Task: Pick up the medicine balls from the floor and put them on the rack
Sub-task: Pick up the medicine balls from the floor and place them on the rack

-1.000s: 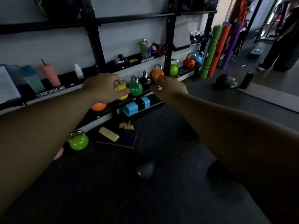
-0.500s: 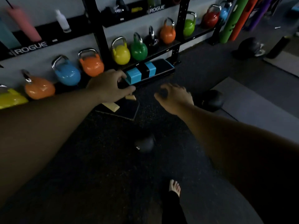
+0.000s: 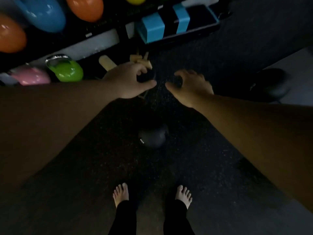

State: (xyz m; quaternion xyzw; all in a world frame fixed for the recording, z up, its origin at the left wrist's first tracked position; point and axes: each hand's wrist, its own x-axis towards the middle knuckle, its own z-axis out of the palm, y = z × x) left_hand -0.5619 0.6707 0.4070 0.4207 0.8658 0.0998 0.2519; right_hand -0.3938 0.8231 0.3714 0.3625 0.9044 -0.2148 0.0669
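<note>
While both arms reach down, left hand (image 3: 130,80) and right hand (image 3: 191,85) hang empty, fingers loosely spread. Black medicine ball (image 3: 153,136) on dark floor (image 3: 84,184), between hands and bare feet (image 3: 121,194). Second ball (image 3: 271,83) far right, dim. Rack (image 3: 101,39) behind.

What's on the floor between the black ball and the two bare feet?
Nothing: in the head view, only bare dark floor lies between the medicine ball and the feet.

Bare forearms, no sleeves. Left hand (image 3: 130,80) and right hand (image 3: 191,85) bare, no gloves. Barefoot, black pants (image 3: 126,217) down to ankles.
</note>
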